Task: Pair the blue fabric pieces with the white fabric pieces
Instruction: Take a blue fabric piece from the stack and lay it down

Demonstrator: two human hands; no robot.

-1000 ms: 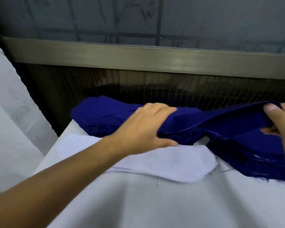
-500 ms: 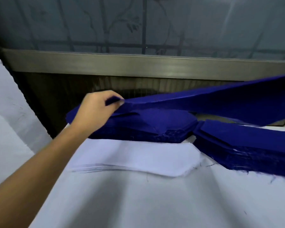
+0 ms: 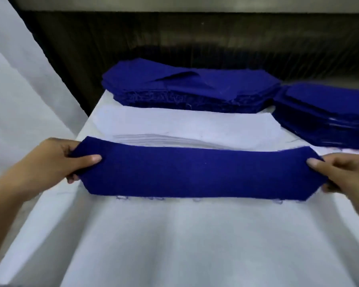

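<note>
Since half a second ago, one blue fabric piece (image 3: 199, 172) has left the air above the blue stack and come nearer to the person, and it is now stretched flat between both hands. It hangs just in front of the pile of white fabric pieces (image 3: 184, 129) and covers the near edge of that pile. The left hand (image 3: 56, 160) pinches the left end, thumb on top and the other fingers (image 3: 71, 179) curled under the cloth. The right hand (image 3: 344, 175) pinches the right end in the same way.

Behind the white pile lies the blue stack (image 3: 184, 88), its top piece creased. A second blue stack (image 3: 327, 112) lies at the right, cut off by the picture's edge. All rest on a table (image 3: 174, 245) covered with softly folded white cloth. A white sheet (image 3: 19, 90) slopes at the left, and a dark ribbed panel (image 3: 174, 38) stands behind.

Whether the held piece touches the table, I cannot tell. The lower fingers of the right hand are mostly hidden, and the loose threads along the near edge of the piece are blurred.
</note>
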